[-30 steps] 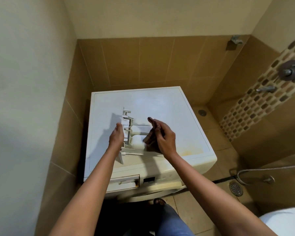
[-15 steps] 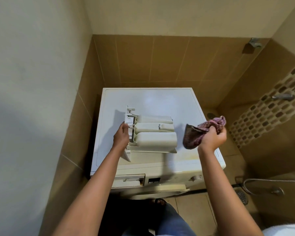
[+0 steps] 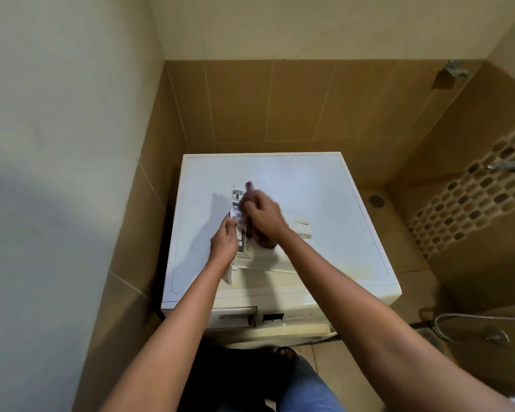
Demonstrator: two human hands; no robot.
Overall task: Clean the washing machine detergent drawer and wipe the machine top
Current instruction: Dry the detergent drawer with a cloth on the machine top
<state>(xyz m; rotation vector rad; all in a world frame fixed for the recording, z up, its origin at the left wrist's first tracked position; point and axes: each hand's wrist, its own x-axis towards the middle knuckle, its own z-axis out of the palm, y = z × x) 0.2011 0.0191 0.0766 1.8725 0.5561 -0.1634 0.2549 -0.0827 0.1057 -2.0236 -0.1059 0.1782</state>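
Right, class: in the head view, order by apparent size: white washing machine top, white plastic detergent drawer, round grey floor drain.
Largest: white washing machine top.
Then: white plastic detergent drawer, partly covered.
Smallest: round grey floor drain, farther away.

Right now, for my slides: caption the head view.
Left hand steadies detergent drawer atop washing machine; right hand wipes it with cloth.

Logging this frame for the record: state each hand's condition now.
Left hand: closed, gripping the detergent drawer by its edge.
Right hand: closed, holding the cloth against the drawer.
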